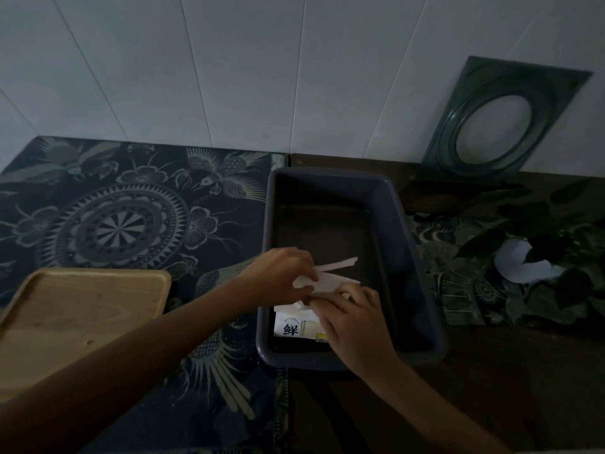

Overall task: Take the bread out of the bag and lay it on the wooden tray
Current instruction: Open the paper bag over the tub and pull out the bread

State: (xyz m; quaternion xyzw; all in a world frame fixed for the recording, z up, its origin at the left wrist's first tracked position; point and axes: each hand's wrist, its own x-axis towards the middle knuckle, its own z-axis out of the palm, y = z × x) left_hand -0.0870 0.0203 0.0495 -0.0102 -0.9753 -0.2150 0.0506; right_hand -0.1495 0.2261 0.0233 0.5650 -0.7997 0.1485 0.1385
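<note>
Two hands meet over one dim counter, and the reading runs from the left edge across. Farthest left lies the wooden tray point(82, 319), bare, partly cut off by the frame, resting on a patterned cloth point(131, 211). Next comes the left hand point(281, 276), fingers pinched shut on the torn white top of the bag point(330, 276). Just to its right the right hand point(353, 322) presses down on the bag's lower part, fingers closed over the wrapper. The bag sits inside a dark plastic bin point(422, 273), near its front end, its printed face turned up and its long axis running roughly from the person toward the wall. From the grip, the tray lies well apart to the left, so the left hand is the nearer one for carrying the bread across. Bread itself cannot be made out: the wrapper and both hands cover it, and the light is poor. At far right, a leafy plant point(540, 244) is mostly shadow.
</note>
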